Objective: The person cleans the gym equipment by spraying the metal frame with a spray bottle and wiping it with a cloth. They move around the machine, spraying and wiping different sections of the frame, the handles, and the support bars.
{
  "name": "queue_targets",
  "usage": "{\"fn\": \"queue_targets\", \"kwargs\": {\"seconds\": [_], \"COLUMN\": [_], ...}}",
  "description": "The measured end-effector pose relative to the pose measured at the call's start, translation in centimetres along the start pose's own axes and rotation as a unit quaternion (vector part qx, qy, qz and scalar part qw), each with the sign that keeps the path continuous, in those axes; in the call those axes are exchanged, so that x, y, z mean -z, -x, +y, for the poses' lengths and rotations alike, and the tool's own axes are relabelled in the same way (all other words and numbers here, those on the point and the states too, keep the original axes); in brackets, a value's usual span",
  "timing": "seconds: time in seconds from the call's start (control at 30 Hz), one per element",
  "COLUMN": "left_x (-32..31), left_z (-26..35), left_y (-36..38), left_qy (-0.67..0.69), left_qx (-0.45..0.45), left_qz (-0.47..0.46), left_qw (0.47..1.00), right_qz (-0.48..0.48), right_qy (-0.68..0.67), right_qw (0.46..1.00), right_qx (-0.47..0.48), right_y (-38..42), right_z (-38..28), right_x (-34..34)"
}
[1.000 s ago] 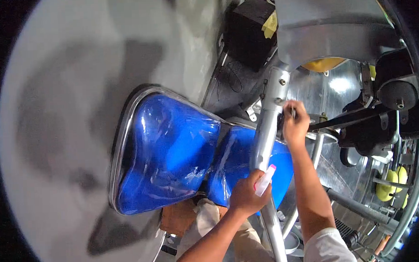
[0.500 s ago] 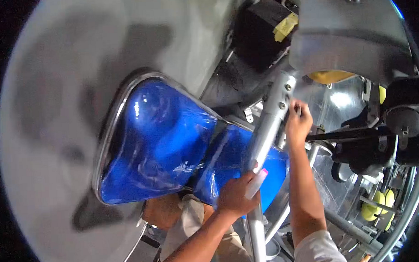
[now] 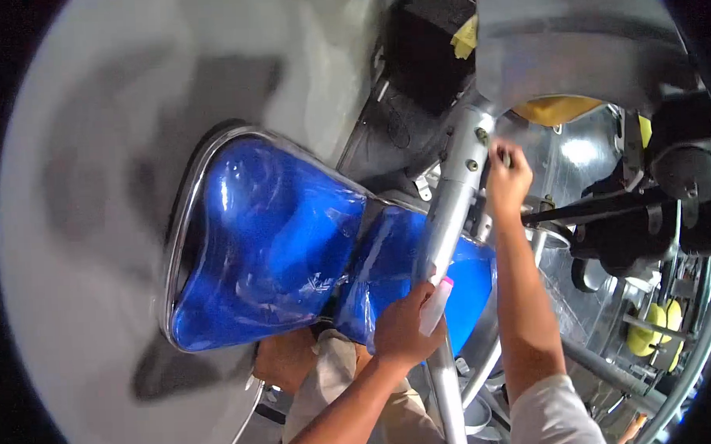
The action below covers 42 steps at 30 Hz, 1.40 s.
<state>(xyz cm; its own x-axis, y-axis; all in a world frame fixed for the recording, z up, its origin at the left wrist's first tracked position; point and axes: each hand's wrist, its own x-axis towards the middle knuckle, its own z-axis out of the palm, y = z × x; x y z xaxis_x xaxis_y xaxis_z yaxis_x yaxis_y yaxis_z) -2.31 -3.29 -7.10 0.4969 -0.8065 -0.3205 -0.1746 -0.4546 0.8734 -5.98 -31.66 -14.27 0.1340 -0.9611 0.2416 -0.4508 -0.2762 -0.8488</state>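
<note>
A silver metal tube (image 3: 448, 228) runs diagonally through the middle, with bolts (image 3: 472, 165) set in its upper end. My left hand (image 3: 406, 330) is closed around the lower part of this tube. It also has a translucent, narrow container with a pink tip (image 3: 434, 309) lying against its fingers. My right hand (image 3: 508, 181) is beside the tube's upper end, fingertips pinched next to the upper bolt; something small and dark shows between the fingers, too small to name. Behind the tube lies a blue two-part seat (image 3: 282, 240), covered in clear plastic with a metal rim.
A grey curved panel (image 3: 576, 50) hangs at upper right, near a black box (image 3: 432, 51). Dark mechanical parts (image 3: 686, 171) and yellow pieces (image 3: 649, 329) crowd the right side. A large grey surface (image 3: 97, 231) fills the left. A brown box (image 3: 286, 357) sits under the seat.
My right hand has moved slightly up along the tube, from near the lower bolt to the upper one. My left hand keeps its hold. The view has shifted a little.
</note>
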Motion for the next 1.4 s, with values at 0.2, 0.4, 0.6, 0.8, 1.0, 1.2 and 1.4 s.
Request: {"fn": "queue_targets", "kwargs": {"seconds": [0.2, 0.4, 0.6, 0.8, 1.0, 1.2, 1.4], "left_x": [0.0, 0.0, -0.2, -0.1, -0.5, -0.4, -0.5], "left_z": [0.3, 0.0, -0.2, 1.2, 0.0, 0.2, 0.7], "left_y": [0.3, 0.0, 0.6, -0.5, 0.2, -0.4, 0.0], "left_qy": [-0.029, -0.051, -0.022, -0.058, -0.015, -0.056, -0.077], "left_qx": [-0.005, -0.027, -0.014, -0.023, -0.050, -0.036, -0.046], "left_qz": [-0.010, -0.026, -0.013, -0.006, 0.017, 0.006, -0.001], "left_qw": [1.000, 0.998, 1.000, 0.998, 0.999, 0.998, 0.996], "right_qz": [-0.008, -0.046, 0.016, -0.019, 0.030, 0.001, 0.015], "right_qy": [-0.046, -0.099, -0.094, -0.160, -0.152, -0.182, -0.077], "right_qw": [0.999, 0.994, 0.994, 0.981, 0.981, 0.972, 0.997], "right_qx": [0.009, -0.025, -0.054, -0.108, -0.115, -0.150, -0.003], "right_y": [1.6, 4.0, -2.4, 8.2, -2.1, 5.4, -2.2], "right_z": [0.5, 0.6, 0.4, 1.7, 0.0, 0.3, -0.7], "right_x": [0.1, 1.5, -1.4, 1.3, -1.6, 0.3, -1.0]}}
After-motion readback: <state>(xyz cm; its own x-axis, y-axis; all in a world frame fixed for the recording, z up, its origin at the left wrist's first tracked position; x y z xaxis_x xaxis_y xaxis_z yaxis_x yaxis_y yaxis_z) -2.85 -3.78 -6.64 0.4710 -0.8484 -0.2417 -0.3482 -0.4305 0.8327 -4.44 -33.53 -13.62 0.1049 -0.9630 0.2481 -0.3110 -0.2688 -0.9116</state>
